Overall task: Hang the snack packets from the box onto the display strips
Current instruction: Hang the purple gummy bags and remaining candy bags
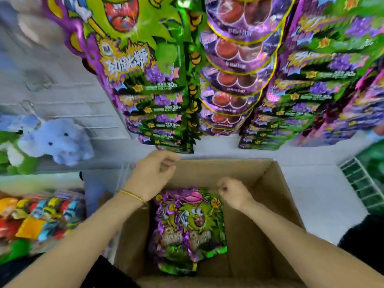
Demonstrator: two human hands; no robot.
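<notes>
Snack packets (187, 221) lie stacked in the cardboard box (270, 183) at 6 o'clock. The top one is purple and green with a cartoon monster, and an edge poking out beneath it makes at least two. Its lettering is too blurred to read. My left hand (153, 173) hovers over the box's far rim, fingers loosely curled with nothing in them, and one gold bangle (133, 196) sits on the wrist. My right hand (232, 192) is balled into a fist just above the top packet's 1 o'clock corner, with nothing visible inside it. From 11 to 2 o'clock I count four hanging columns: three of green-and-purple hung packets (153, 96), several printed "30", and one of red-fruit packets (232, 80). One lilac plush toy (58, 140) sits at 9 o'clock.
</notes>
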